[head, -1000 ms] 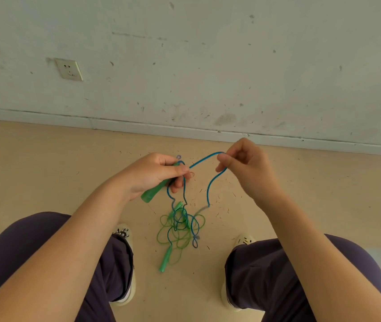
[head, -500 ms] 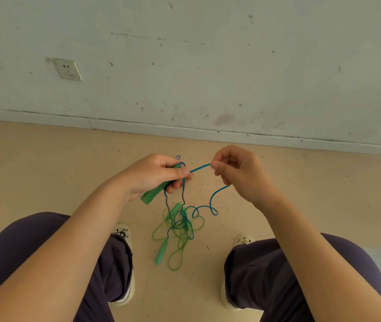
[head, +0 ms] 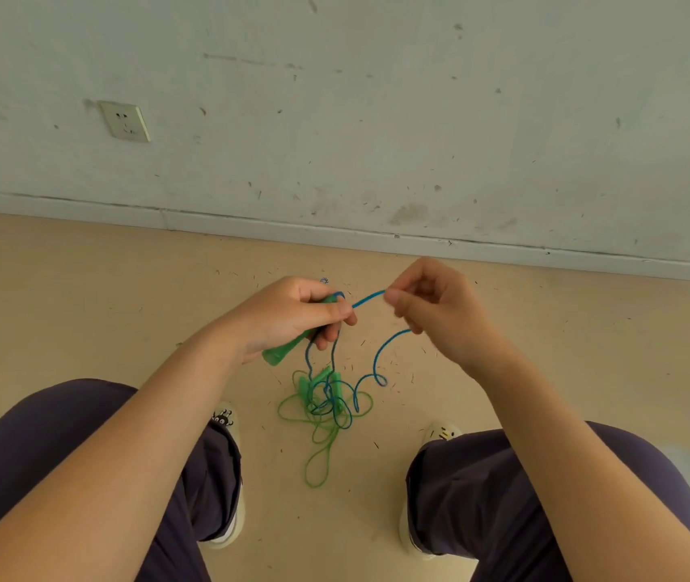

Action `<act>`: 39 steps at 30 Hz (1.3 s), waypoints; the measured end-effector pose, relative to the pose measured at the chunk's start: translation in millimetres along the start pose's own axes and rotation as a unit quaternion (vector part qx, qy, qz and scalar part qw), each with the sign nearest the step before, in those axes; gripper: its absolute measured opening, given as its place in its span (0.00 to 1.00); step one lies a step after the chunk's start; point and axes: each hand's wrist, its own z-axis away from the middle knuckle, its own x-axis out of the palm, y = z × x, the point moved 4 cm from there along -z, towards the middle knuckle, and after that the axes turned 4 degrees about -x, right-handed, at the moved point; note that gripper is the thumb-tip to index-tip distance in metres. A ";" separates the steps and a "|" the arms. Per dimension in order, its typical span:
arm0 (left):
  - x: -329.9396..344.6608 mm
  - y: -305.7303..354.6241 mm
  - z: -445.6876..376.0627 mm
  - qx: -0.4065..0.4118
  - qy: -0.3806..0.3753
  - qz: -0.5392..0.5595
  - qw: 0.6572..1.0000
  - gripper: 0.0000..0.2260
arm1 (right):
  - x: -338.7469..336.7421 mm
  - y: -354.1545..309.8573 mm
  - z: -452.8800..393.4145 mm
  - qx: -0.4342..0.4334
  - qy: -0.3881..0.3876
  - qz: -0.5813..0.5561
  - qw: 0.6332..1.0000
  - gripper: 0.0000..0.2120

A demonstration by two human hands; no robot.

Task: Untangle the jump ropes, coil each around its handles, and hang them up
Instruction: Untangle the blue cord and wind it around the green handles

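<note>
Two thin cords, one smooth blue plastic rope (head: 381, 354) and one glossy green rope (head: 318, 455), hang knotted above the beige floor (head: 82, 308). Left hand (head: 288, 317) grips a ribbed green plastic handle (head: 280, 350); right hand (head: 435, 312) pinches the blue strand.
</note>
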 end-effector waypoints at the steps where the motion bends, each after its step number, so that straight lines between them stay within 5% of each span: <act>1: -3.3 -0.5 -0.2 -0.001 0.011 -0.009 1.000 0.08 | -8.6 0.1 -1.8 0.000 0.037 -0.013 0.999 0.06; 4: -8.4 -2.2 0.3 -0.003 0.035 -0.016 0.999 0.09 | -20.5 -0.2 -2.6 0.008 0.054 -0.045 0.997 0.04; 11: 8.6 3.6 3.3 0.002 -0.019 -0.008 1.000 0.10 | 19.7 -2.1 9.0 0.026 -0.124 -0.015 0.992 0.05; 17: -7.5 -1.1 0.5 -0.010 0.025 -0.030 0.999 0.09 | -18.1 -3.4 -2.0 -0.005 0.091 -0.060 0.994 0.06; 19: -11.7 -1.4 0.8 -0.007 0.043 -0.027 0.999 0.10 | -28.1 -5.3 -1.3 -0.008 0.101 -0.078 0.992 0.04; 24: 1.8 3.2 2.7 0.007 -0.008 -0.015 1.000 0.11 | 4.7 -5.1 5.9 0.012 -0.078 -0.035 0.996 0.08; 27: 8.1 2.8 2.4 0.004 -0.037 -0.007 0.999 0.10 | 20.3 -2.8 8.7 0.014 -0.122 -0.017 0.992 0.05; 34: -11.3 1.2 3.1 -0.006 0.022 -0.003 1.000 0.12 | -26.6 -1.2 -3.0 -0.005 0.093 -0.065 0.994 0.06; 39: 3.4 2.1 3.3 0.002 -0.018 -0.005 1.000 0.11 | 10.1 -4.7 5.6 -0.003 -0.074 -0.038 0.997 0.07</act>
